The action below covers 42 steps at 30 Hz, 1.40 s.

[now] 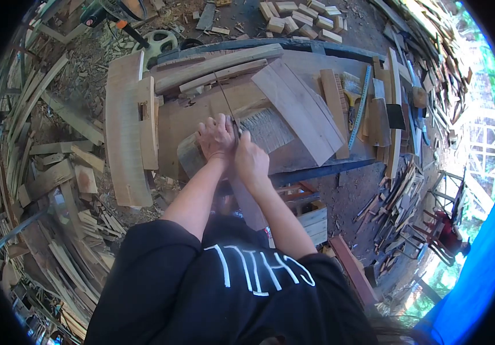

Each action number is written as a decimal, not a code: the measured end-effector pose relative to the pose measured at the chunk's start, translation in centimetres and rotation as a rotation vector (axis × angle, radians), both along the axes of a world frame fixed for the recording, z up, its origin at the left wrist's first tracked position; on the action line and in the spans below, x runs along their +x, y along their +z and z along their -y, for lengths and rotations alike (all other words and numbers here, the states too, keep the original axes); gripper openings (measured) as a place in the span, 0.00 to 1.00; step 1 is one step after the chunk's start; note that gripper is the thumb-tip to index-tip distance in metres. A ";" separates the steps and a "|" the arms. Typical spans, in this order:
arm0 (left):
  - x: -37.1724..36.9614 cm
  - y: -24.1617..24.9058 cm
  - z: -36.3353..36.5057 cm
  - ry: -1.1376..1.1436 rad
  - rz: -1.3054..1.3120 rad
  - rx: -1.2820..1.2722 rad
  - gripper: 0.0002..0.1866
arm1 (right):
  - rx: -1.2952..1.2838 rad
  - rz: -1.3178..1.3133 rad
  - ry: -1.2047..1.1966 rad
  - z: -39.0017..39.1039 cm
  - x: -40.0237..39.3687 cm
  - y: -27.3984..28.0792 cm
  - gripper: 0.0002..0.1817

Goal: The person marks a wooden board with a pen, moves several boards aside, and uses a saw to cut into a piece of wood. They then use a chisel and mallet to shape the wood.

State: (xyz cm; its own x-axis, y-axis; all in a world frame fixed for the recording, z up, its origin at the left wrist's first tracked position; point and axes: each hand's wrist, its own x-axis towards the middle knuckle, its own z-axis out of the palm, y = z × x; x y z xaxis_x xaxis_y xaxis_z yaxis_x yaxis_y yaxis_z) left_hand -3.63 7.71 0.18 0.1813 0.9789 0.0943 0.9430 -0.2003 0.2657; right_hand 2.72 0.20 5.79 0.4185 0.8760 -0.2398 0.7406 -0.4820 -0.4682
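Observation:
My left hand (216,137) presses down on a thick, rough wooden block (267,129), its fingers bent over something at the block's middle that I cannot make out. Close beside it on the right, my right hand (251,160) is closed round the near end of a thin, dark tool. The tool's long narrow blade (224,95) reaches away from the hands across the bench. Under the block lies a wooden workbench (172,118). To the right of the block, a wide flat board (298,112) lies at a slant.
Long wooden strips (218,67) lie along the bench's far side. A ruler (360,106) and a yellow-handled tool (351,100) are at its right. A tall plank (126,129) stands left. Cut blocks (304,20) lie beyond the bench, and scrap wood surrounds it.

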 end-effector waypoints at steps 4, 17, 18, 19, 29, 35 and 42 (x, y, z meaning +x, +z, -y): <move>0.0 -0.1 -0.1 0.000 -0.024 0.010 0.12 | -0.041 -0.015 -0.020 3.3 -0.5 2.0 0.07; -0.2 0.0 0.1 -0.008 -0.006 0.005 0.12 | -0.035 0.023 -0.004 3.8 -0.4 2.7 0.07; -0.1 -0.2 0.1 0.003 -0.003 0.003 0.12 | -0.105 0.006 -0.002 5.6 -0.6 3.9 0.07; 0.2 0.0 -0.2 0.005 0.002 0.000 0.12 | -0.108 0.011 0.000 6.3 -0.6 4.1 0.07; -0.1 -0.1 0.1 -0.003 -0.020 -0.019 0.13 | -0.027 -0.007 -0.012 2.6 -0.2 1.0 0.10; -0.2 0.3 0.2 -0.010 -0.020 -0.039 0.12 | -0.130 -0.053 -0.017 6.5 -0.6 3.6 0.08; 0.0 0.7 0.1 -0.002 -0.020 -0.015 0.12 | -0.014 -0.026 -0.004 1.9 0.3 0.7 0.07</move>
